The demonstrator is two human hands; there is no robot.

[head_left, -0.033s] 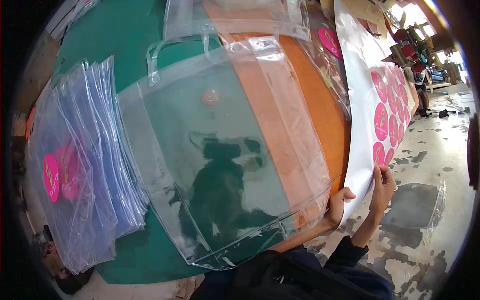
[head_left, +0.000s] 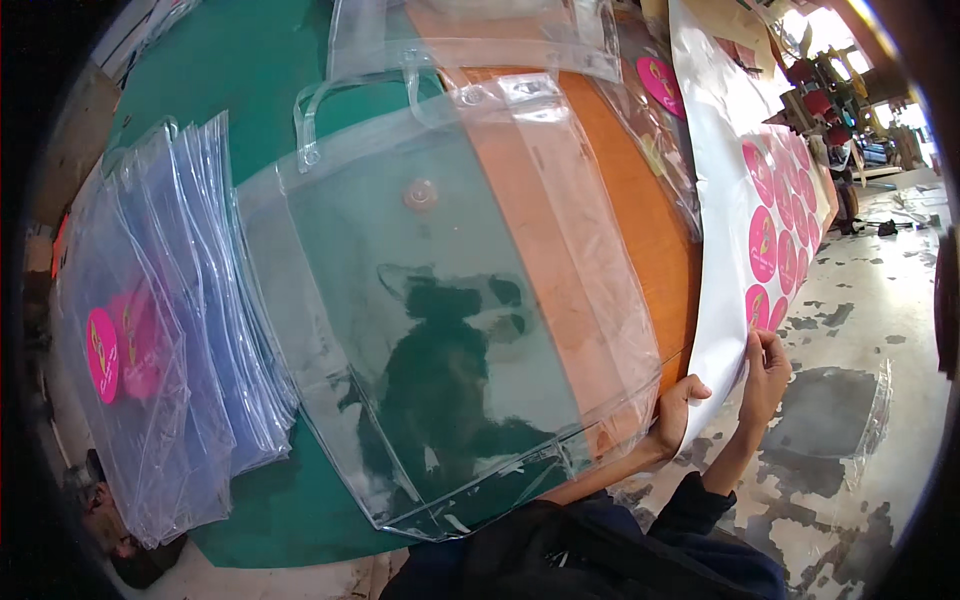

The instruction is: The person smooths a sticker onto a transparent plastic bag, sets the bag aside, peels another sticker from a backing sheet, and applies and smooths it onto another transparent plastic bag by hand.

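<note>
A white sheet of round pink stickers (head_left: 722, 290) hangs over the table's right edge. My left hand (head_left: 676, 412) is closed on its lower edge, with the thumb on the white face. The fingers of my right hand (head_left: 766, 375) are pinched together at the lowest pink sticker (head_left: 757, 306). Whether that sticker's edge is lifted, I cannot make out. Left of my hands lies a clear plastic bag (head_left: 440, 230) with a handle and a round snap, flat and without a sticker.
A stack of clear bags (head_left: 200, 310) with pink stickers stands at left on the green table top (head_left: 240, 60). Another clear bag (head_left: 370, 40) lies at the far side. An orange-brown board (head_left: 665, 270) lies beneath. The floor (head_left: 850, 320) at right is patchy grey.
</note>
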